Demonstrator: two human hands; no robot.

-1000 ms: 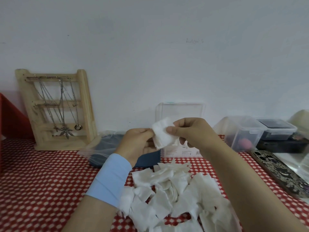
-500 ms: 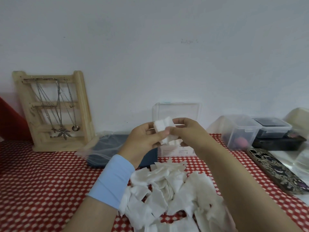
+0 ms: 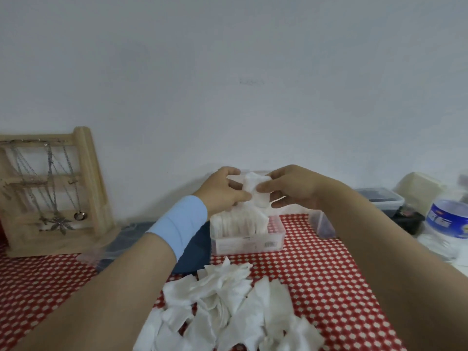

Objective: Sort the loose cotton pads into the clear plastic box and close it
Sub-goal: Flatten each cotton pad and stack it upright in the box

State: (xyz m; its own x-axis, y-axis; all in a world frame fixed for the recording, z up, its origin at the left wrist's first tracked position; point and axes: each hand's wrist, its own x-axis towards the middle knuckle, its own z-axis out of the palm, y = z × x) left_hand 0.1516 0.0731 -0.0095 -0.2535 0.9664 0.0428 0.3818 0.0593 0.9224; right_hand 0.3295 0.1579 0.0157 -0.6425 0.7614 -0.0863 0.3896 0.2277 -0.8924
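My left hand [image 3: 222,192] and my right hand [image 3: 291,187] together pinch a white cotton pad [image 3: 254,190] just above the clear plastic box [image 3: 276,236]. The box stands open on the red dotted cloth, with a row of pads [image 3: 239,222] upright inside its left part. Its lid stands up behind my hands, mostly hidden. A loose heap of cotton pads [image 3: 228,302] lies in front of the box, between my forearms.
A wooden jewellery rack [image 3: 50,193] with necklaces leans at the left wall. A dark blue pouch [image 3: 195,249] in a plastic bag lies left of the box. Clear tubs [image 3: 379,200], a cream container [image 3: 420,186] and a water bottle [image 3: 448,224] crowd the right side.
Both hands carried the pad away from me, from in front of the box to right above its opening. The view shifted right, showing the bottle.
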